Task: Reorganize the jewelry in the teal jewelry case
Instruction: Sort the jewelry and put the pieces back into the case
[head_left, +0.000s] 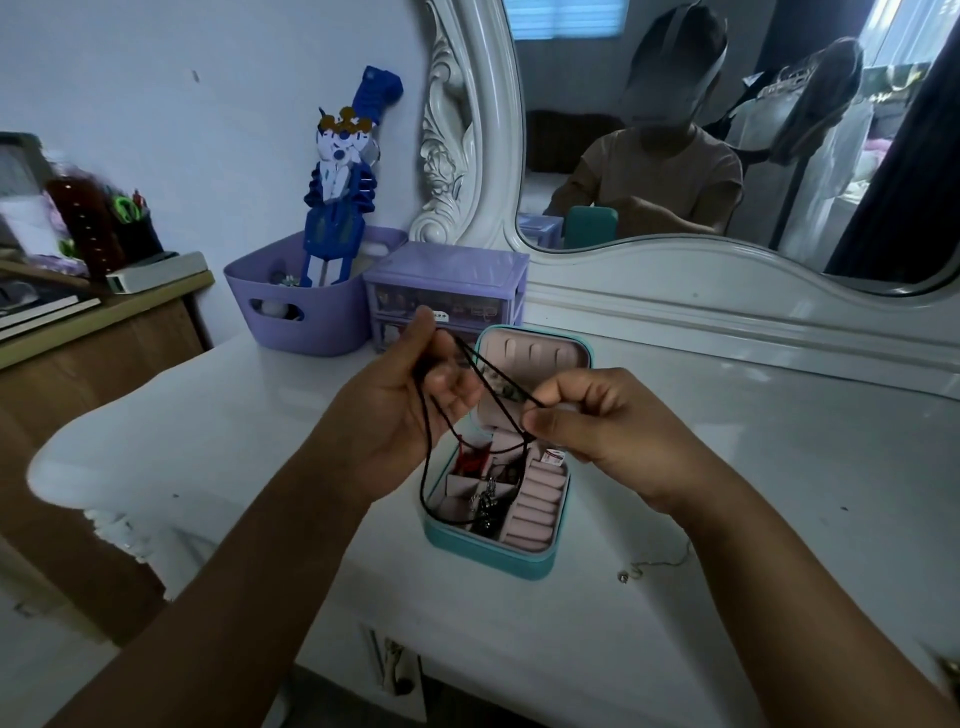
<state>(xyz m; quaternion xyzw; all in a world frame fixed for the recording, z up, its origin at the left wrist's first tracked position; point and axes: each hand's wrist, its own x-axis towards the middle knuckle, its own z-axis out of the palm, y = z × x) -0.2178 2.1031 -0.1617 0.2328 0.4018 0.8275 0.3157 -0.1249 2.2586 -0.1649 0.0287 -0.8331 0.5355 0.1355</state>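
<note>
The teal jewelry case (488, 551) stands open on the white dressing table, its pink lid upright and its pink compartments holding dark and silver pieces and a red item (470, 461). Above it I hold a black cord necklace (428, 467). My left hand (410, 415) grips one part of the cord with curled fingers. My right hand (587, 421) pinches the cord between thumb and fingers. A loop of the cord hangs down into the case's left side.
A thin silver chain (654, 566) lies on the table right of the case. Behind the case stand a purple mini drawer unit (447, 275) and a purple basket (291, 306) with a blue toy. A mirror backs the table; a wooden desk sits left.
</note>
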